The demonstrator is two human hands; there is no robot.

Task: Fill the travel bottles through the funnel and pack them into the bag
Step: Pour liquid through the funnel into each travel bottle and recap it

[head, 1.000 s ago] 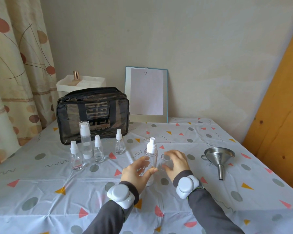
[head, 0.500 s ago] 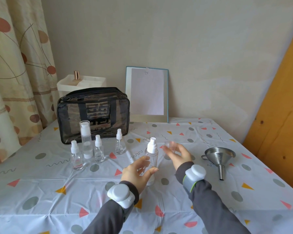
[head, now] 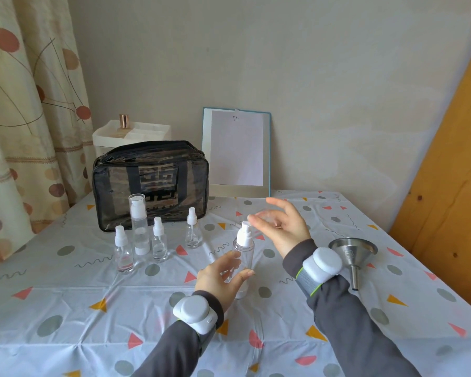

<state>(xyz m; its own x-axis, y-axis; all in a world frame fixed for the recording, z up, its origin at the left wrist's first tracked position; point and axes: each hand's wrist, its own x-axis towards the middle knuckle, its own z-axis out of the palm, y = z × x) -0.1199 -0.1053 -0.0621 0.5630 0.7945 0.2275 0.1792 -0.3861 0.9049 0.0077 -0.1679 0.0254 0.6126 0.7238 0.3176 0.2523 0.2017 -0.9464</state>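
The bottle [head: 244, 248] is gripped by the left hand [head: 218, 281]; the right hand's [head: 283, 232] hold cannot be told. The bottle could be tipped by hard twisting.

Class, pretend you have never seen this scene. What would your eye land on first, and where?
The hands at the centre: the left hand grips a clear spray bottle standing on the table, the right hand raised beside its white top. Then the shiny metal funnel resting on the right, and the black bag at the back left with four bottles in front.
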